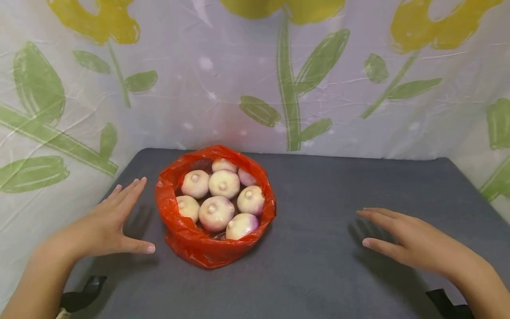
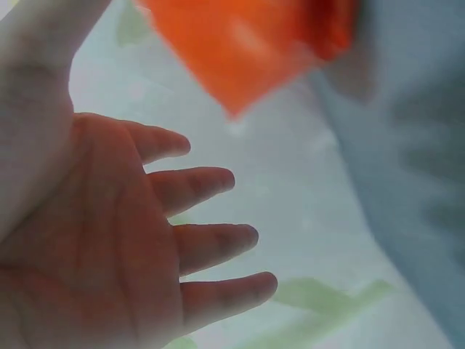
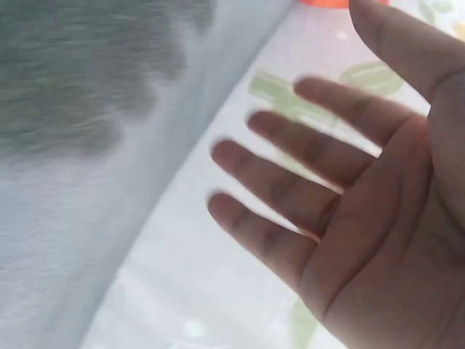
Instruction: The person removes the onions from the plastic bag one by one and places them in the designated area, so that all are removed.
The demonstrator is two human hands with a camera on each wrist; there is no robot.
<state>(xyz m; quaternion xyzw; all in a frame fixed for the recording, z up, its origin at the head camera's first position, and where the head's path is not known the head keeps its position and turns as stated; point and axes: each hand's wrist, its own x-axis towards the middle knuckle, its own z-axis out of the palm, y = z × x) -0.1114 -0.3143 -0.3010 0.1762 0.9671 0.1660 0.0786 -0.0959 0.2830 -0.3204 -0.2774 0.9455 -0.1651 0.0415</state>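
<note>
A red plastic bag (image 1: 191, 250) stands on the dark grey table, its rim rolled wide. Inside sit several round, cream-and-purple vegetables (image 1: 216, 213) that look like onions or turnips, each with a small knob on top. Just left of the bag, my left hand (image 1: 105, 226) hovers with fingers spread and thumb toward the bag, holding nothing. In the left wrist view its palm (image 2: 94, 233) shows bare below the bag's blurred red edge (image 2: 240, 58). Well to the right of the bag, my right hand (image 1: 414, 241) is held over the table, fingers extended and palm (image 3: 392, 240) bare.
The dark grey table (image 1: 314, 266) reaches back to a white curtain (image 1: 179, 88) printed with yellow flowers and green leaves. This curtain also hangs along the left and right sides. Black straps (image 1: 85, 294) show at both wrists.
</note>
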